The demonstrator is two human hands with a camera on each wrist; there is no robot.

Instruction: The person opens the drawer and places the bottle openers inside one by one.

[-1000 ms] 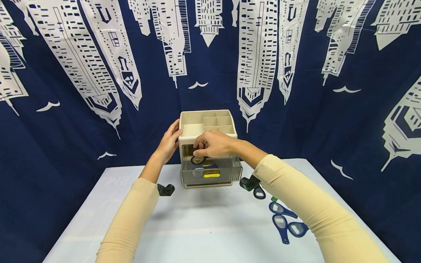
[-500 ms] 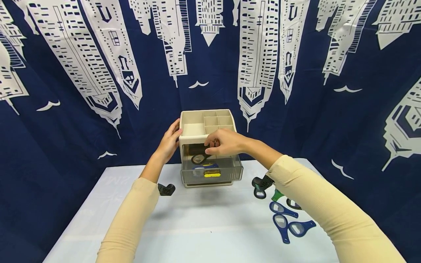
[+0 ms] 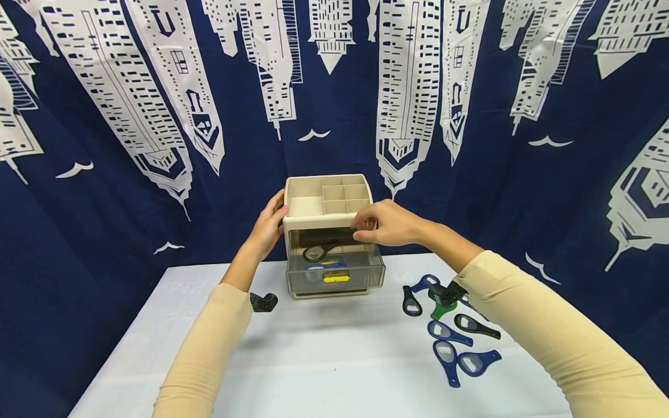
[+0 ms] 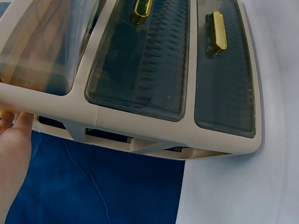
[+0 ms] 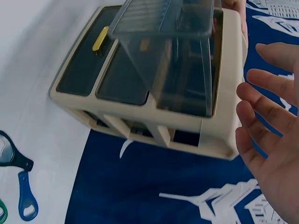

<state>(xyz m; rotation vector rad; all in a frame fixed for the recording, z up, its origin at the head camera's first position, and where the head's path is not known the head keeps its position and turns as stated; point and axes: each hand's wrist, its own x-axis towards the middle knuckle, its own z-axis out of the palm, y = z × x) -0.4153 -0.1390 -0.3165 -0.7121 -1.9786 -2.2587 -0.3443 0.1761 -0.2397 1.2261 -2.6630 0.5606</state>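
Note:
A cream drawer cabinet (image 3: pixel 329 222) stands at the back of the table, its top divided into compartments. Its clear grey upper drawer (image 3: pixel 308 283), with a yellow handle, is pulled out. Inside lie a black bottle opener (image 3: pixel 315 253) and a blue bottle opener (image 3: pixel 337 265). My left hand (image 3: pixel 266 227) rests against the cabinet's left side, fingers stretched along the wall. My right hand (image 3: pixel 392 223) hovers at the cabinet's front right corner, beside the top edge. In the right wrist view its fingers (image 5: pixel 268 107) are spread and loosely bent, with nothing in them.
Several more bottle openers lie on the table's right side, among them a black one (image 3: pixel 477 326), a blue one (image 3: pixel 446 363) and a partly covered green one (image 3: pixel 442 311). A navy curtain (image 3: pixel 334 116) with white buildings hangs behind the white table (image 3: pixel 313 360).
My right hand has moved right, from above the open drawer to the cabinet's corner, leaving the black bottle opener in the drawer. My left hand stays put.

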